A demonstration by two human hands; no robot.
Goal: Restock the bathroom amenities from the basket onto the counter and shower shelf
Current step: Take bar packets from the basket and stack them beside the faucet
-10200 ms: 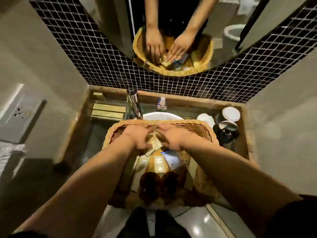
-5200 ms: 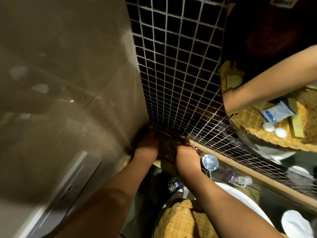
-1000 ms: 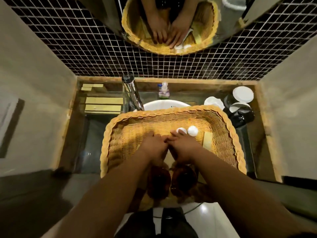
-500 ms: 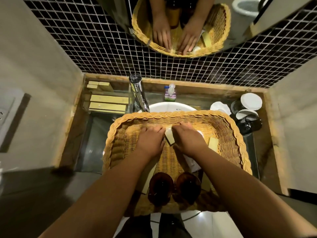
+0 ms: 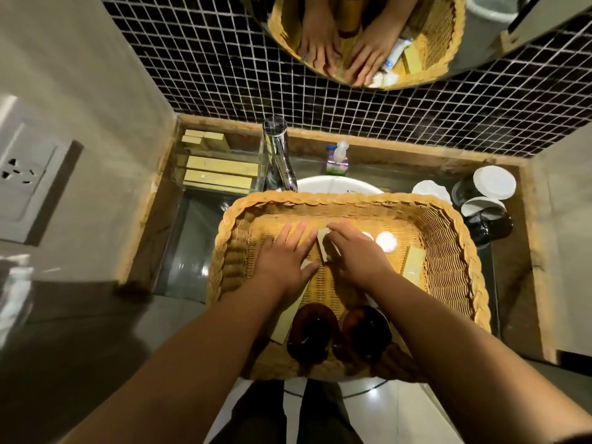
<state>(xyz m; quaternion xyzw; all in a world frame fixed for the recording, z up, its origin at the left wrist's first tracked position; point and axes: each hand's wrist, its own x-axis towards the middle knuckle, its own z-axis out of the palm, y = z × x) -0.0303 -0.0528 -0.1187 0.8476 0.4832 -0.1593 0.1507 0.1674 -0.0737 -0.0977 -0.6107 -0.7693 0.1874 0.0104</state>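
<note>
A wicker basket (image 5: 448, 251) rests on the white sink. Inside it, my right hand (image 5: 355, 254) grips a small tan amenity box (image 5: 324, 243) standing on edge. My left hand (image 5: 285, 254) lies flat beside it with fingers spread, touching the basket floor, and something pale shows under its palm. Two white round caps (image 5: 386, 241) lie to the right of my right hand. A tan box (image 5: 413, 262) lies by the right wall. Two brown bottles (image 5: 314, 334) stand at the near edge, with a long tan box (image 5: 285, 325) beside them.
Tan amenity boxes (image 5: 221, 169) are lined up on the glass counter at the left. A chrome faucet (image 5: 278, 158) and a small pump bottle (image 5: 338, 158) stand behind the basket. Cups with white lids (image 5: 487, 193) sit at the right. A wall socket (image 5: 22, 171) is on the left.
Both hands moved from the basket's near middle toward its far side. My right hand picked up a small tan box and holds it on edge; my left hand's fingers spread out.
</note>
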